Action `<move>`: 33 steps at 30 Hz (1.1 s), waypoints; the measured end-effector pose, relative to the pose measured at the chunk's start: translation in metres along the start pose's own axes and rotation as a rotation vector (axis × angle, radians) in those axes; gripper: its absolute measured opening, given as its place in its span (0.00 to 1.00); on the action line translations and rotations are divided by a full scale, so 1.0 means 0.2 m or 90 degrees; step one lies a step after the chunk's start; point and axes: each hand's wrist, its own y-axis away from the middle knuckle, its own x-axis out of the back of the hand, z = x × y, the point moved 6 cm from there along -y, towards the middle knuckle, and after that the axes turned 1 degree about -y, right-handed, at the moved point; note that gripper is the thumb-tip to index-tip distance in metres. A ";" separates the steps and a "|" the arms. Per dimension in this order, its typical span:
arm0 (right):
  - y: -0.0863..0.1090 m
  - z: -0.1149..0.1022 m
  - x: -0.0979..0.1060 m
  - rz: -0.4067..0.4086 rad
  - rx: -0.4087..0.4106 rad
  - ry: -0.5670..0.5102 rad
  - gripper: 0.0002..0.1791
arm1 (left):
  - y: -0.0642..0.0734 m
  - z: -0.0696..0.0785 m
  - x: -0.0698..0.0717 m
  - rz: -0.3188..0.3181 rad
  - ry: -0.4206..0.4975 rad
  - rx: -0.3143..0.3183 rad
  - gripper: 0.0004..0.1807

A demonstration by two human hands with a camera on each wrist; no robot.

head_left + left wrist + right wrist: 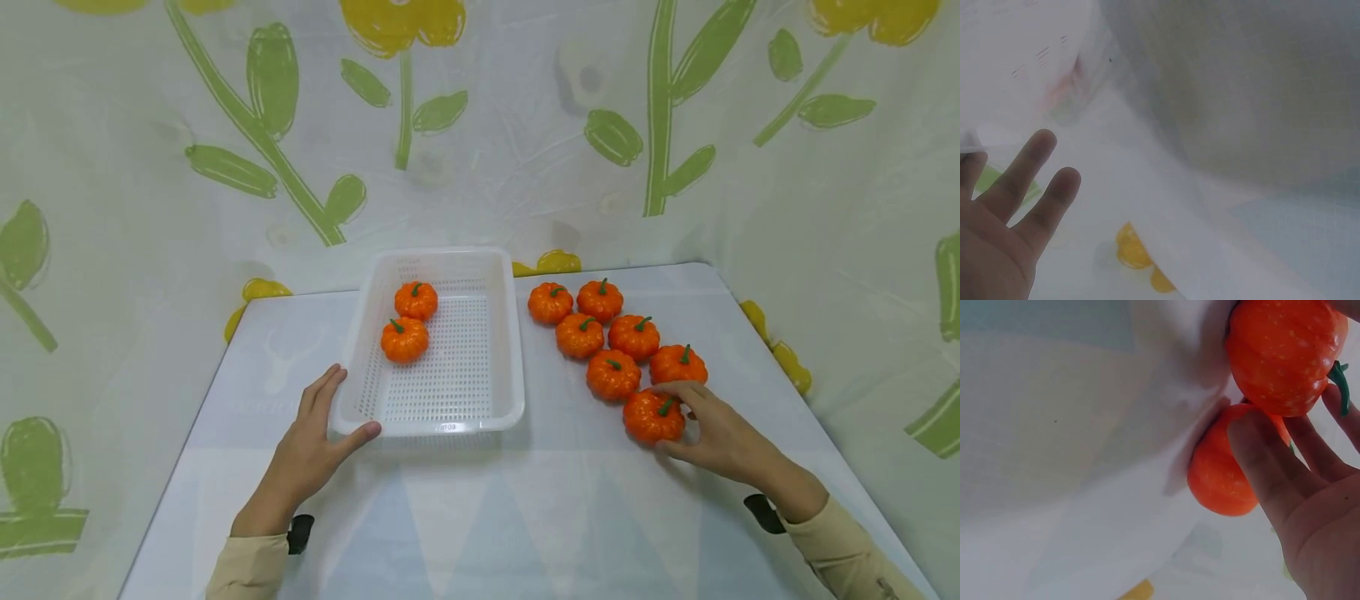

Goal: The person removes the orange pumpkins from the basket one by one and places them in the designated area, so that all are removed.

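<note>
At the basket (450, 427) the left grip (309, 454) is spread, the right grip (716, 432) pinching a pumpkin (649, 418).

Lettering (447, 427) on the white basket (516, 358) and tabletop (570, 517) cannot be read.

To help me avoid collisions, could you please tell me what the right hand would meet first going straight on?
The right hand would likely meet the frontmost pumpkin first; whether they touch is hard to judge.
</note>
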 end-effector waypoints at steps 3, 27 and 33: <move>0.00 -0.01 0.01 0.003 0.005 0.005 0.41 | 0.00 0.00 0.00 -0.001 0.002 0.001 0.58; -0.15 -0.12 0.14 0.083 0.020 0.001 0.31 | 0.00 0.03 0.02 -0.005 0.002 -0.002 0.58; -0.24 -0.21 0.15 0.132 0.040 -0.030 0.30 | 0.01 0.03 0.02 -0.004 -0.002 0.002 0.58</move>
